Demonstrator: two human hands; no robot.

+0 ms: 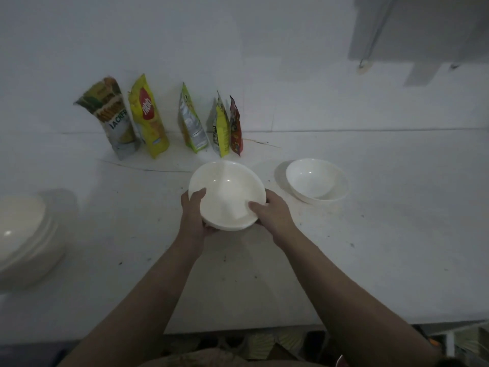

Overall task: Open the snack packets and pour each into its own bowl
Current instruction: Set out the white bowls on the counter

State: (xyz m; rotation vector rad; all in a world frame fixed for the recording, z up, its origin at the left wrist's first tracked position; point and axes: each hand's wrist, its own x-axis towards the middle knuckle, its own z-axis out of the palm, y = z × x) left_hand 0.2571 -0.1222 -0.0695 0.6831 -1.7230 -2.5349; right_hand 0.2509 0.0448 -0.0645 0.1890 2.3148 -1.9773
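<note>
Here the fingers of the left hand (194, 215) and the right hand (274, 215) curl over the rim of a white bowl (227, 194), seemingly stacked on another, just before five unopened packets (148, 117). I would separate slowly, placing it beside the second bowl (316, 181) on the table (370, 260).

Dim white wall (238, 49), scuffed white counter (370, 260)

Both arms extended forward, left hand (194, 217) and right hand (272, 217) curled in facing grips
</note>
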